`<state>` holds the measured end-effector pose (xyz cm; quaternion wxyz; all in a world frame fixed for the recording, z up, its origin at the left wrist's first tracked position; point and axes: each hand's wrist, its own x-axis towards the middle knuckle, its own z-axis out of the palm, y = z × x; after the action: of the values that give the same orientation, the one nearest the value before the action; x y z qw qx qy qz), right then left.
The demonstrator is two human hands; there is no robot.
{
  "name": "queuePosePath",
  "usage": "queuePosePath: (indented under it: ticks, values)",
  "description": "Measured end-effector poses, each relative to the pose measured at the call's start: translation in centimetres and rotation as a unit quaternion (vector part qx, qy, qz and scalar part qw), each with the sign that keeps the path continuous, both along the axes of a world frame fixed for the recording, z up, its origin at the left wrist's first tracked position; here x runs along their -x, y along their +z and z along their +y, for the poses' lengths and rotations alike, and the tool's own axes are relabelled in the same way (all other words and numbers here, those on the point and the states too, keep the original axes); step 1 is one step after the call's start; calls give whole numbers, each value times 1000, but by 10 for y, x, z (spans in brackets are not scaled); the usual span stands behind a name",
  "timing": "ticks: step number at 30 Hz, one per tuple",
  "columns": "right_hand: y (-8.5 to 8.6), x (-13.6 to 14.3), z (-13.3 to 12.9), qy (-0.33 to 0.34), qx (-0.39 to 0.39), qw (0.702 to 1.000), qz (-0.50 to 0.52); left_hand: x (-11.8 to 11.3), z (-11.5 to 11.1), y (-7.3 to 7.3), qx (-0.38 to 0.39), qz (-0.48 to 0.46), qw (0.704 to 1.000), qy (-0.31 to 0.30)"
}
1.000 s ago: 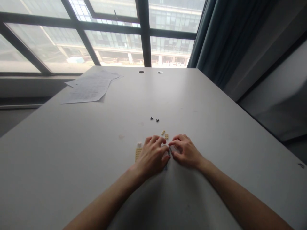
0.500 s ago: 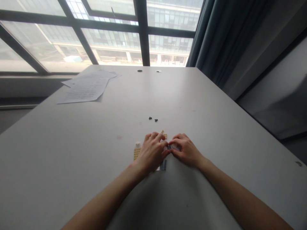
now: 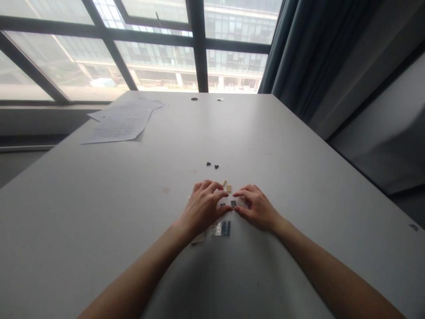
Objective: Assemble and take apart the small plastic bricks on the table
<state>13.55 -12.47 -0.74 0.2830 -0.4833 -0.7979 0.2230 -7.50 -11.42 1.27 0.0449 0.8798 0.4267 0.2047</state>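
On the white table, my left hand (image 3: pixel 206 201) is curved with thumb and index finger apart, beside small dark pieces (image 3: pixel 222 204). My right hand (image 3: pixel 257 208) has its thumb and fingers curled around the side of a small grey studded piece (image 3: pixel 233 204), with a pale round thing (image 3: pixel 244 202) under its palm side. Just beyond the fingertips are yellow studded pieces (image 3: pixel 229 188). Nearer to me lie clear and dark blue strips (image 3: pixel 226 228). Part of a pale flat piece (image 3: pixel 198 238) shows below my left wrist; the rest is hidden.
Two small black pieces (image 3: pixel 208 164) rest farther out on the table (image 3: pixel 282 146). Printed papers (image 3: pixel 119 122) lie at the far left. Two round holes are near the far edge, by the window. A dark curtain (image 3: pixel 292 57) hangs at the right.
My left hand has moved a little left, its thumb and index finger opening away from the grey piece. More of the strips shows, while the yellow piece on the left is now covered.
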Motion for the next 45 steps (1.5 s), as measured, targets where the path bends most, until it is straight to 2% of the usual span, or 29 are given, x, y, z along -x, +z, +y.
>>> queuePosePath:
  ticks: [4,6,10,13,20,36,39,43,45]
  values:
    - [4,-2,-3,-8,-15,1000,26,22,-11,13,-21,-22,999,27]
    - [6,-2,-9,11,-31,999,13,30,-22,16,-27,-18,999,22]
    - [11,0,-25,98,-68,990,-73,39,-43,12,-22,16,999,-26]
    - [14,3,-33,117,-92,978,-145,39,-52,7,-28,45,998,-46]
    - [18,13,-37,109,-80,968,-212,36,-52,2,-27,79,995,-51]
    - [15,16,-37,116,-54,975,-179,33,-52,1,-23,82,995,-53]
    - [14,8,-31,92,-60,986,-128,35,-52,1,-37,63,996,-49]
    - [11,-6,-18,-28,-47,995,-82,38,-50,0,-47,6,999,-24]
    - [8,-10,-13,-48,-31,994,-88,39,-49,1,-51,-26,998,-3]
